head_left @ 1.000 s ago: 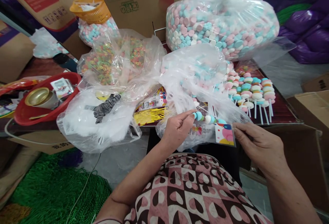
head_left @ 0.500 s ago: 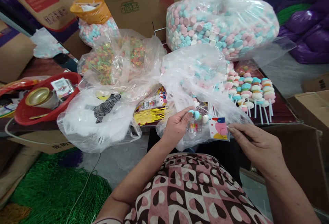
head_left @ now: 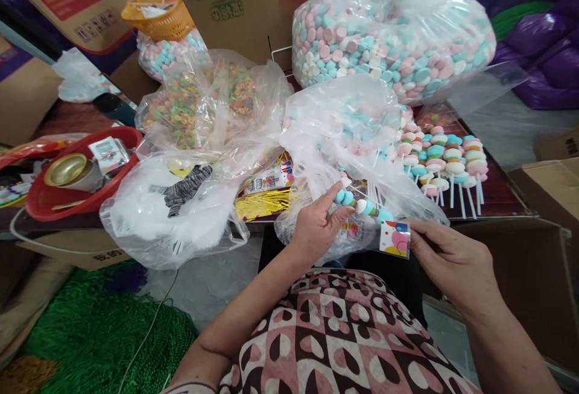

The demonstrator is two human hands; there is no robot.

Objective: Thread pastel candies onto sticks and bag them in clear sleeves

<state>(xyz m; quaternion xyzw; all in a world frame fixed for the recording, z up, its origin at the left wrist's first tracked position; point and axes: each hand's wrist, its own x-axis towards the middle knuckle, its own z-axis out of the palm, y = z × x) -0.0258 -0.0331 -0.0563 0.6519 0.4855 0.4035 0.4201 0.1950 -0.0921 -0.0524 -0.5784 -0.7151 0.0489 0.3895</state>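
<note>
A candy skewer (head_left: 362,206) of blue, white and pink discs lies inside a small clear sleeve with a colourful printed card (head_left: 394,239) at its end. My left hand (head_left: 316,225) pinches the skewer's top end, fingers closed on it. My right hand (head_left: 452,258) pinches the card end of the sleeve. Both hands are in front of my lap, just under an open plastic bag (head_left: 344,134) of pastel candies.
A row of finished candy skewers (head_left: 441,162) lies on the dark table at right. A big bag of pastel discs (head_left: 389,38), a bag of ring candies (head_left: 203,101), a red basin (head_left: 79,174), gold twist ties (head_left: 265,203) and cardboard boxes (head_left: 549,189) surround it.
The skewer and its sleeve slid left, then back right and tilted; my left fingers shifted along the top candies while my right hand kept the card end.
</note>
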